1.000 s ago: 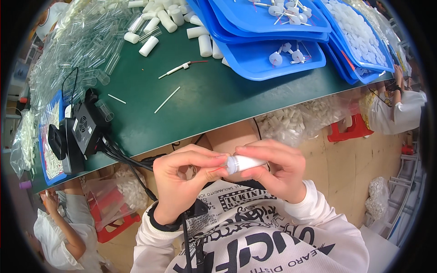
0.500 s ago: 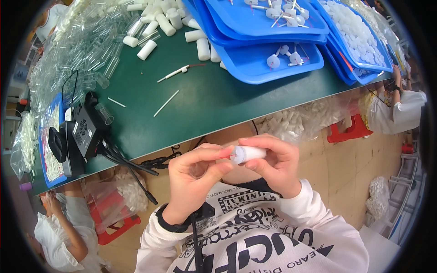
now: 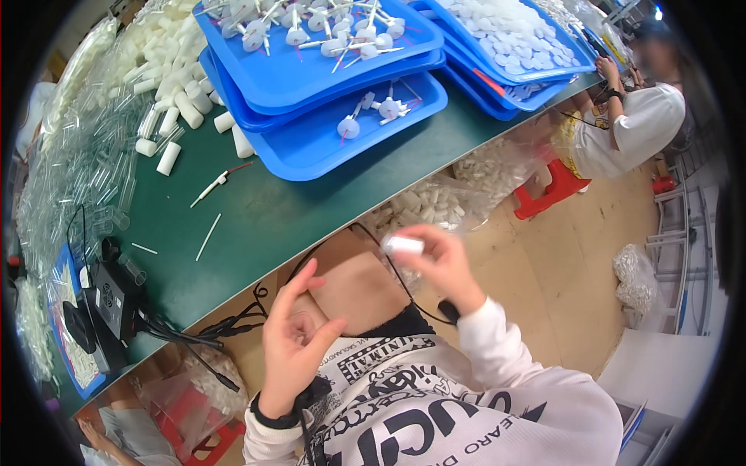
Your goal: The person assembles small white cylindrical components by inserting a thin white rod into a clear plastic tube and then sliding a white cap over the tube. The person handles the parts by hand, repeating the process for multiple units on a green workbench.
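Note:
My right hand [image 3: 445, 268] pinches a small white cylinder [image 3: 406, 245] with a translucent end, held over my lap to the right; motion blurs it a little. My left hand [image 3: 295, 338] is raised to its left, thumb and fingers apart with nothing between them. On the table ahead lies a thin white stick assembly with a red thread [image 3: 220, 179]. Beside it rest a longer loose white stick [image 3: 208, 237] and a short white stick [image 3: 144, 248].
Stacked blue trays [image 3: 291, 159] hold white discs with sticks. More blue trays [image 3: 583, 66] carry translucent discs. Clear tubes [image 3: 78, 175] and white foam cylinders [image 3: 186, 109] pile up left. A black device [image 3: 116, 303] with cables stands at the table edge. A co-worker [image 3: 633, 124] sits right.
My hands have come apart: the left has let go of the cylinder's end and opened, while the right keeps the cylinder. The view has swung to the right.

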{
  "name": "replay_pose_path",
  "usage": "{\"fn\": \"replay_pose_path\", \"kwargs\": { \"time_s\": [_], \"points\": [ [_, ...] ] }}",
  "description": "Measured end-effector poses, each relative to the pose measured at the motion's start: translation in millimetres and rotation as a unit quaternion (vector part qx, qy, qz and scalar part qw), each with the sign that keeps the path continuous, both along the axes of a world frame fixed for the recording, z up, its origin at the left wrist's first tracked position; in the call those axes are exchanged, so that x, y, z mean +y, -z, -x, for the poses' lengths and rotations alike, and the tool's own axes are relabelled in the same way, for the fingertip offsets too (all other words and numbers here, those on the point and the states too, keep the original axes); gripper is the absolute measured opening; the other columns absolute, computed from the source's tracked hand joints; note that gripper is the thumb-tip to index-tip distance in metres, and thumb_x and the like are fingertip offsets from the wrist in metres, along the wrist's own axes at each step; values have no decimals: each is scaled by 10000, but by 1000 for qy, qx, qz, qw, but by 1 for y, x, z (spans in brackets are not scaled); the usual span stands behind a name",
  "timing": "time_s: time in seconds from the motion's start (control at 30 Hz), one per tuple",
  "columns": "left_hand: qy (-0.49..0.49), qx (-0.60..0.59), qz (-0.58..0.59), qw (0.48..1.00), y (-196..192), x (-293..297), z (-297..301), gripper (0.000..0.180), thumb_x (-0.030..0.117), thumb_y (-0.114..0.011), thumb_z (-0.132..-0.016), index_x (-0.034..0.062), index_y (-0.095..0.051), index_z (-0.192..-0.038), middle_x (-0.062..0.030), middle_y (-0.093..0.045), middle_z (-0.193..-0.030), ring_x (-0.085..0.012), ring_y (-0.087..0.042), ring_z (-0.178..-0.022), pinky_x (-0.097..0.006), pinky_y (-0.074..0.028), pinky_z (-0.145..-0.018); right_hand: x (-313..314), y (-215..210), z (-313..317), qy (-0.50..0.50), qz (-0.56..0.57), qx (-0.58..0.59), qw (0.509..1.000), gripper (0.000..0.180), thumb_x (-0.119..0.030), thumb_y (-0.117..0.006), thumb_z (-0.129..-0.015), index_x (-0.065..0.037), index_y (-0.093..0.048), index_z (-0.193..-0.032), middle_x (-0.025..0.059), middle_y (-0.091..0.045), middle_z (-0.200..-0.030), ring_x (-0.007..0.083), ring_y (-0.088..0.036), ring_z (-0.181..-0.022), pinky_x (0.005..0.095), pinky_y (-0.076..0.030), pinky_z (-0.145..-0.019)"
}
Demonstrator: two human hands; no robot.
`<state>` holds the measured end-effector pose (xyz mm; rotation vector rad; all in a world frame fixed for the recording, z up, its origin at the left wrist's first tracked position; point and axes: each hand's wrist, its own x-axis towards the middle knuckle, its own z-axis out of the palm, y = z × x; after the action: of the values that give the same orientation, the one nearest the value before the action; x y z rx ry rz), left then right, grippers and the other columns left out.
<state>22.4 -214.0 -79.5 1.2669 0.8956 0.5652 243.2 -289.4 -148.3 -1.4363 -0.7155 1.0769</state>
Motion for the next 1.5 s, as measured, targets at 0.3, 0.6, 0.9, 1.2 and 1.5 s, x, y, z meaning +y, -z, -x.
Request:
{"fn": "replay_pose_path", "kwargs": {
  "time_s": [0.3, 0.6, 0.9, 1.2, 1.5],
  "points": [
    [176, 14, -13, 984, -55, 1, 70, 452, 18, -534, -813, -34, -360, -1227, -92, -590, -933, -82, -458, -687, -212, -402, -627, -11, 250, -141, -68, 469, -558, 681, 411, -328, -537, -824, -48, -575, -1122, 162, -583, -1112, 316, -551, -1037, 408, -441, -858],
    [-37, -36, -131, 990, -105, -29, 155, 329, 183, -529, -888, -27, -452, -1130, -77, -511, -751, -127, -459, -561, -239, -371, -479, 23, 63, -76, -303, 402, -544, 672, 398, -446, -529, -825, -89, -693, -887, 141, -657, -939, 282, -628, -828, 401, -484, -729],
    [-176, -183, -47, 966, -78, -12, 150, 362, 187, -591, -857, -45, -410, -1067, -209, -609, -920, -235, -583, -561, -282, -478, -497, 112, -159, 64, -473, -148, -398, 772, 173, -197, -581, -827, -25, -577, -836, 142, -596, -751, 307, -598, -715, 374, -468, -641],
    [-206, -197, -94, 954, -79, -61, 185, 336, 268, -524, -899, -21, -445, -1052, -82, -486, -751, -188, -497, -607, -306, -453, -478, 273, -81, 168, -223, 3, -627, 746, 380, -143, -448, -865, -47, -496, -1229, 178, -411, -1292, 334, -374, -1216, 566, -293, -972],
    [-282, -150, -18, 947, -81, -41, 206, 305, 281, -479, -902, -2, -435, -1008, -57, -455, -720, -133, -431, -592, -240, -378, -527, 249, -100, 156, -283, -219, -564, 745, 215, 1, -530, -731, -5, -601, -933, 169, -526, -1066, 345, -530, -1004, 409, -457, -844]
  ]
}}
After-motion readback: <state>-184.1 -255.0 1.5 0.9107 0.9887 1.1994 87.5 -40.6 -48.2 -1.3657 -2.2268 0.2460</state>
